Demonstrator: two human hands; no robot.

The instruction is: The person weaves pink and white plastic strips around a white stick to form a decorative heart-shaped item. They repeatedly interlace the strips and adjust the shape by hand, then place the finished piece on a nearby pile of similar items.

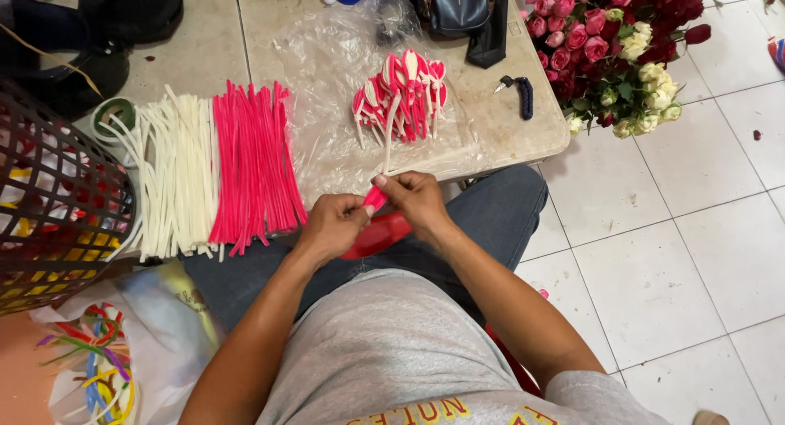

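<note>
Pink and white, a small folded strip (pixel 374 197) sits pinched between the fingertips of both our hands above our lap, just off the table's (pixel 491 122) near edge. Our left hand (pixel 331 226) closes on its lower end, our right hand (pixel 417 197) on the upper. A red object (pixel 384 233), partly hidden, lies beneath them on our jeans. On the table, a heap of finished pink-and-white loops (pixel 402 98) rests on clear plastic (pixel 327 73). Left of it lie pink sticks (pixel 255 167) beside white sticks (pixel 176 179). Roses (pixel 609 44) stand at the right.
</note>
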